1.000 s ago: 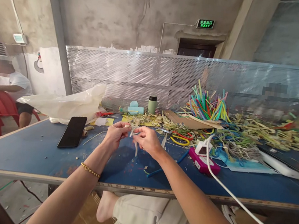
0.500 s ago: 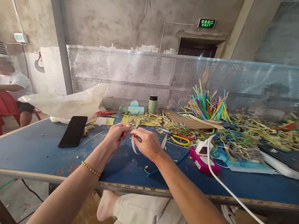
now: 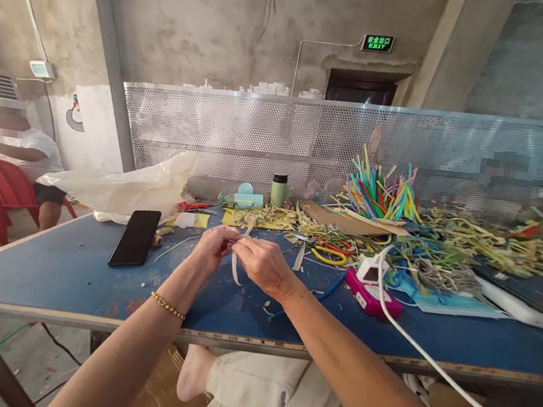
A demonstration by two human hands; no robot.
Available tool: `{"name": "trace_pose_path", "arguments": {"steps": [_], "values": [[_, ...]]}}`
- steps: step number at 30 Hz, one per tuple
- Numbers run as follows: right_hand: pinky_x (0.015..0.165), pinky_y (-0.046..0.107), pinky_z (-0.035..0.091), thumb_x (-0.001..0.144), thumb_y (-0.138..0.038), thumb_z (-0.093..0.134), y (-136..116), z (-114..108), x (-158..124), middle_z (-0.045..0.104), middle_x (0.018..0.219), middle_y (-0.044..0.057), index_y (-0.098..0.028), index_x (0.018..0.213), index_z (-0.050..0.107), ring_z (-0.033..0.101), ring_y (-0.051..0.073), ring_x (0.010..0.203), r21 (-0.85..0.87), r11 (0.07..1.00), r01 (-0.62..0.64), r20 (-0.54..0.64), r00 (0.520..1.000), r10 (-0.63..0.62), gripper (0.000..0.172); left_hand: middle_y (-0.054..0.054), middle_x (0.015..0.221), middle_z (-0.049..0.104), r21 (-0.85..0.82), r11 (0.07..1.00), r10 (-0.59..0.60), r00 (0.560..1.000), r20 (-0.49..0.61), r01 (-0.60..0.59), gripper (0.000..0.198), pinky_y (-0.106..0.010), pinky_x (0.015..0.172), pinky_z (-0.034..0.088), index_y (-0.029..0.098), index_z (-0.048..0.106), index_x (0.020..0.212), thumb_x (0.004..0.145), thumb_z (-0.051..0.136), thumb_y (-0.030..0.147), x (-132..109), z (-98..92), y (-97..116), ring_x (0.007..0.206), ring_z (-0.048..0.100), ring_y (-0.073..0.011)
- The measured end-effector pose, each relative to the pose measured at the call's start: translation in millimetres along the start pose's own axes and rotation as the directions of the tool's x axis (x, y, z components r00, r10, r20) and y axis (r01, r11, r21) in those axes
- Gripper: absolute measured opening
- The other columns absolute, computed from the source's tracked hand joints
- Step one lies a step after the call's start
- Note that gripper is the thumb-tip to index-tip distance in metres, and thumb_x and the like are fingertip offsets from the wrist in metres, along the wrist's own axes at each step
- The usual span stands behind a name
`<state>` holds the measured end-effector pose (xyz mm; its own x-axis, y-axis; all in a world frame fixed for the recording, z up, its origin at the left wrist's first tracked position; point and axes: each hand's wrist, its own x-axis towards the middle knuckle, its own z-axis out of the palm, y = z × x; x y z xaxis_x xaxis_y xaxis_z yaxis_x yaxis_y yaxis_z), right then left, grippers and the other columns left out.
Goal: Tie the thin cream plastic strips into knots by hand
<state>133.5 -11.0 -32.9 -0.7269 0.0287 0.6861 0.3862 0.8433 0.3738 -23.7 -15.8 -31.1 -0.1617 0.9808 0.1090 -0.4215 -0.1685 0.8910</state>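
- Pinching at the near middle of the tabletop (image 3: 59,275), the left hand (image 3: 214,244) has its grip drawn narrow on a pale strip (image 3: 235,271), thumb and finger close together.
- I see the right hand (image 3: 264,263) meet it fingertip to fingertip, its grip also closed down on the strip; the exact contact is hidden behind the fingers.
- One end of the strip hangs below the fingertips in a slight curve, above the blue surface.
- From my view, a beaded bracelet (image 3: 167,305) circles the left wrist.
- Left of the hands lies a black phone (image 3: 135,238), with crumpled plastic sheeting (image 3: 122,189) behind it.
- Beyond the hands stands a green bottle (image 3: 278,192), upright, near scattered plant-like scraps (image 3: 270,216).
- On my right, a white adapter (image 3: 371,269) sits on a magenta box (image 3: 374,295), and a white cable (image 3: 421,357) runs off toward the near edge.
- Farther back, a bundle of colourful strips (image 3: 379,188) fans upward.
- At far left I make out a co-worker in a white shirt (image 3: 41,147).
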Motion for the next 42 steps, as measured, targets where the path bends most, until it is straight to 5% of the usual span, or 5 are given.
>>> {"name": "trace_pose_path", "arguments": {"steps": [8, 12, 16, 27, 42], "values": [[0.064, 0.024, 0.043, 0.095, -0.013, 0.046, -5, 0, 2, 0.073, 0.087, 0.007, -0.016, 0.094, 0.067, 0.066, 0.015, 0.072, 0.219, 0.943, -0.249, -0.039, 0.964, 0.264, 0.021, 0.006, 0.043, 0.046, 0.044, 0.999, 0.002, 1.000, -0.030, -0.001, 0.015, -0.019, 0.037, 0.018, 0.013, 0.057, 0.056, 0.047, 0.068, 0.008, -5, 3.5, 2, 0.036, 0.036, -0.0040], [0.059, 0.022, 0.044, 0.087, -0.022, 0.057, 3, 5, 4, 0.072, 0.077, 0.003, -0.017, 0.085, 0.070, 0.064, 0.013, 0.063, 0.590, 0.645, -0.486, -0.013, 0.793, 0.609, 0.014, 0.003, 0.050, 0.054, 0.052, 0.999, 0.009, 1.000, -0.014, -0.008, 0.015, -0.020, 0.037, 0.019, 0.014, 0.056, 0.056, 0.048, 0.068, 0.008, -7, 5.7, 6, 0.037, 0.039, -0.0043], [0.057, 0.023, 0.044, 0.077, -0.028, 0.062, 12, 6, 5, 0.070, 0.070, 0.004, -0.015, 0.075, 0.069, 0.062, 0.015, 0.062, 0.720, 0.398, -0.569, 0.106, 0.657, 0.747, 0.015, 0.003, 0.048, 0.054, 0.121, 0.993, -0.012, 0.999, 0.041, 0.007, 0.016, -0.021, 0.037, 0.018, 0.014, 0.058, 0.057, 0.048, 0.070, 0.009, -10, 8.3, 8, 0.037, 0.040, -0.0058], [0.048, 0.022, 0.039, 0.074, -0.026, 0.056, 9, -5, 6, 0.057, 0.052, -0.002, -0.018, 0.068, 0.059, 0.051, 0.011, 0.045, 0.640, 0.306, -0.705, 0.251, 0.568, 0.784, 0.011, 0.003, 0.051, 0.052, 0.171, 0.984, -0.088, 0.971, 0.224, 0.049, 0.015, -0.022, 0.043, 0.024, 0.011, 0.066, 0.063, 0.053, 0.076, 0.011, -20, 9.9, 14, 0.041, 0.040, -0.0051], [0.050, 0.023, 0.039, 0.074, -0.030, 0.057, 12, 5, 3, 0.055, 0.055, -0.002, -0.020, 0.067, 0.051, 0.052, 0.013, 0.052, 0.665, 0.307, -0.681, 0.166, 0.535, 0.828, 0.014, -0.001, 0.064, 0.057, 0.177, 0.983, -0.006, 0.953, 0.303, -0.050, 0.024, -0.021, 0.046, 0.029, 0.010, 0.067, 0.064, 0.057, 0.086, 0.022, -24, 12.3, 14, 0.049, 0.042, -0.0048]]}}
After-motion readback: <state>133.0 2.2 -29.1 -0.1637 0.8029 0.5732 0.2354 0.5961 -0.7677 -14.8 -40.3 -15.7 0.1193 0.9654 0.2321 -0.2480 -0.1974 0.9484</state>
